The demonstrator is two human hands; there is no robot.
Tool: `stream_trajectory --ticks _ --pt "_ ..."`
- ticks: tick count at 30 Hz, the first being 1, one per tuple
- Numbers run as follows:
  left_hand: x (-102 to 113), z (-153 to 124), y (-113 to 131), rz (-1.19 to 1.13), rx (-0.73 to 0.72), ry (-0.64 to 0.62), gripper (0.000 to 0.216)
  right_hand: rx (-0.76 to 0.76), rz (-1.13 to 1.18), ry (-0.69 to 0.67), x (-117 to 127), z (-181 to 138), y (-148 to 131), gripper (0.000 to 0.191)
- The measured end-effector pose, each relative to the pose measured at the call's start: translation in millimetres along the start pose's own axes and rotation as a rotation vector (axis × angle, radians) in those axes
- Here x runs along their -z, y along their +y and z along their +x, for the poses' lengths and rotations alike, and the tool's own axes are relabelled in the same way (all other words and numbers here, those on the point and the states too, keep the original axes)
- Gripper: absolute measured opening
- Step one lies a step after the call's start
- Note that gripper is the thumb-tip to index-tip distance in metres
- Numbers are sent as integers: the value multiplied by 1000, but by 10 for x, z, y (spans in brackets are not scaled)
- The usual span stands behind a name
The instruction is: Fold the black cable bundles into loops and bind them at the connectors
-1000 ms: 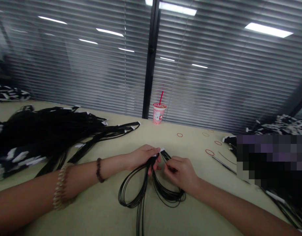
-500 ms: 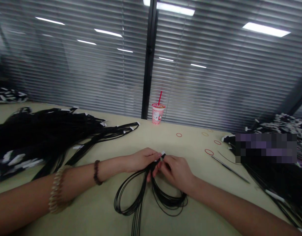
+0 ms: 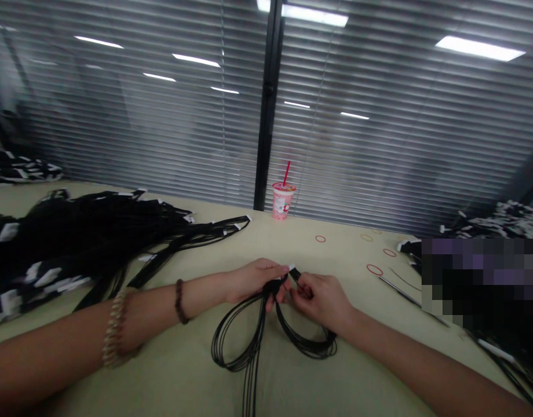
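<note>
A bundle of thin black cables [image 3: 249,353], looped to both sides like a bow, hangs between my hands above the table. My left hand [image 3: 255,281] is closed on the bundle where the loops meet, its thumb laid along the top. Close on the right, my right hand [image 3: 321,298] has its fingers pinched at the cables near a white connector [image 3: 292,268] that sticks up between the hands. Exactly what the right fingertips grip is partly hidden. Loose cable ends run down toward the front edge of the view.
Piled black cables [image 3: 97,231] with white connectors lie left; another pile [image 3: 505,223] lies right, partly pixelated. A pink cup [image 3: 283,201] with a red straw stands at the back by the blinds. Rubber bands [image 3: 375,270] and a thin metal tool [image 3: 401,291] lie on the table [image 3: 336,255].
My right hand has drawn slightly away from my left, opening a small gap by the connector. The whole view has shifted a little; the left hand keeps its hold.
</note>
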State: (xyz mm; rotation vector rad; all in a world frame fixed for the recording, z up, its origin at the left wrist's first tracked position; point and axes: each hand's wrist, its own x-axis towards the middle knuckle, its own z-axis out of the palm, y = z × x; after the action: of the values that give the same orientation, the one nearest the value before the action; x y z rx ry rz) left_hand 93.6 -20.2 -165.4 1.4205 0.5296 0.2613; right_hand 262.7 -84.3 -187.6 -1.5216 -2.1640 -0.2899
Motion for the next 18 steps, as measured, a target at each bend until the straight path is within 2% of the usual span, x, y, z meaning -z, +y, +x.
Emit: stream_trajectory --ticks 3,7,10,14,18 --pt "18 16 -6 -42 -19 38 41 63 -70 71 84 -16 44 21" --pt "34 31 -11 -94 -17 104 43 321 -8 162 245 -92 -45 19" --pt "48 38 -20 -114 -15 114 44 461 23 149 272 -172 -168 22" --pt "63 37 -18 -127 -6 124 44 508 -40 47 190 -217 -221 15" --pt "55 26 4 -188 0 135 43 457 -54 15 141 -176 -142 11"
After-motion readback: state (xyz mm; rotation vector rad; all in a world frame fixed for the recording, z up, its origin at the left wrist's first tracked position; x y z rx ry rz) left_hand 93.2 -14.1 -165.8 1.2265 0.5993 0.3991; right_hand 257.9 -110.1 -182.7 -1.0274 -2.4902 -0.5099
